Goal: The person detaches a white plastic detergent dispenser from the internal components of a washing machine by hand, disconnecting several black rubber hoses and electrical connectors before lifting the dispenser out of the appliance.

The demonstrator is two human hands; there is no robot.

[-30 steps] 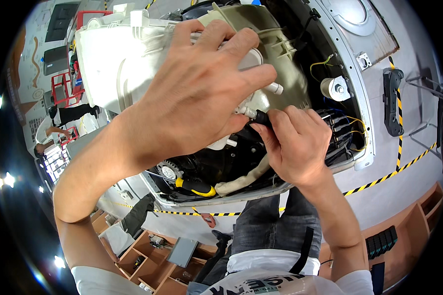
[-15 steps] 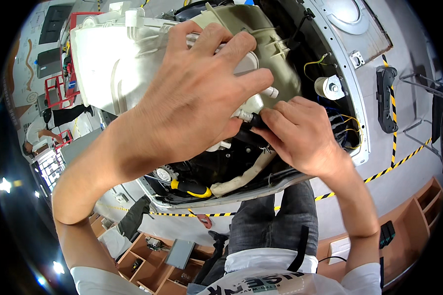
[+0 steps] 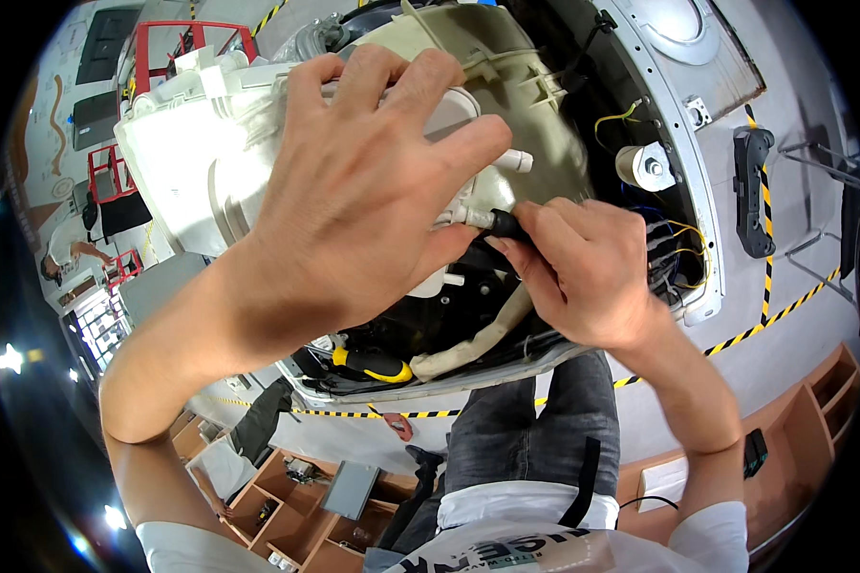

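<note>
At the right side of the white box (image 3: 167,181), a black hose end (image 3: 507,226) meets a pale spout (image 3: 468,216); whether it is fully seated, I cannot tell. The right hand (image 3: 588,272) pinches this end, thumb closed against bent fingers; the left hand (image 3: 358,191) spreads wide over the box, its hold underneath hidden

Pale grey bare floor (image 3: 743,286) spreads around us, yellow-and-black striped tape (image 3: 767,286) along it; a long black plastic part (image 3: 752,205) lies across one strip. The open light-grey metal cabinet (image 3: 707,304) carries a black-and-yellow screwdriver (image 3: 377,365) inside its near edge, just beside a thick off-white hose (image 3: 473,346).
</note>
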